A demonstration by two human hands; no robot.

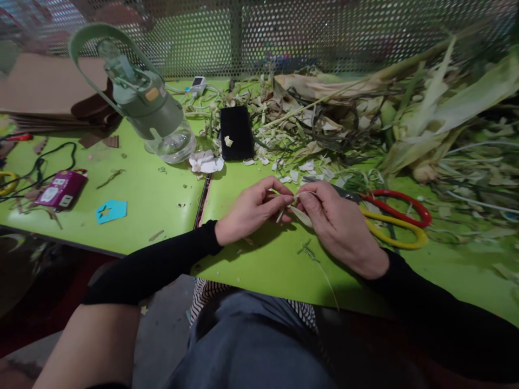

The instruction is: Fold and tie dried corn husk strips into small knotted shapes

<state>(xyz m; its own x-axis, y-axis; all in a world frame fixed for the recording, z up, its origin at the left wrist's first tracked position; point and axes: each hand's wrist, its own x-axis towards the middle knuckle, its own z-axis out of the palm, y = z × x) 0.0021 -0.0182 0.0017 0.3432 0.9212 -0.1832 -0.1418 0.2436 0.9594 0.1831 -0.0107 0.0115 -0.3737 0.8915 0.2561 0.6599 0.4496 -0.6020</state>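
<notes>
1. Left hand (251,208) and right hand (340,222) both pinch the thin pale corn-husk strip (303,216), fingers closed on it, just above the green tabletop (263,265).
2. Best keep both pinches close together (dry husk probably tears easily) and pull evenly.

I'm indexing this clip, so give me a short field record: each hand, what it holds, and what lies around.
left hand: grip pinched on a pale husk strip
right hand: pinches the same strip, fingertips meeting the left's
surface: green table
beside right hand: scissors, red and yellow handles, lying flat
behind: husk pile, black case, water bottle
far left: blue card with star cutout
</notes>
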